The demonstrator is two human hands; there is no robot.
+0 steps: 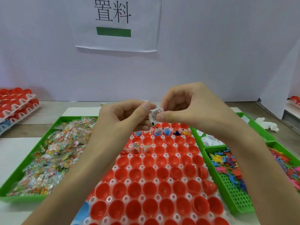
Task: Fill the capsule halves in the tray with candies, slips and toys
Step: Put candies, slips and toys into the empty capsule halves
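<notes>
- The slips (pixel 155 114) are up in the air between your two hands, over the far end of the tray. They make a small folded bunch of printed paper with one corner hanging down.
- Your left hand (pixel 123 117) pinches the bunch between thumb and curled fingers. Your right hand (pixel 191 108) pinches the other side, thumb on the near edge. Both sets of fingers are closed on the paper.
- By the look of it, this paper is feather-light, thin and floppy, and the sheets probably cling together. Take one by its edge with thumb and fingertip and peel it away; a hard squeeze would likely crease it.
- Below, the capsule halves (pixel 149 173) sit mouth up in the white tray (pixel 177 154). The far row already holds slips and toys (pixel 177 133), and a few halves nearer hold candies (pixel 135 146). Most look unfilled.
- Left of the tray, the green candy bin (pixel 24 198) is heaped with wrapped sweets.
- On the right, the slip bin (pixel 254 123) sits far and the toy bin (pixel 235 192) near.
- Far left on the table (pixel 48 106) are stacked trays (pixel 16 103) of red capsules, and a paper sign (pixel 116 23) hangs on the wall.
</notes>
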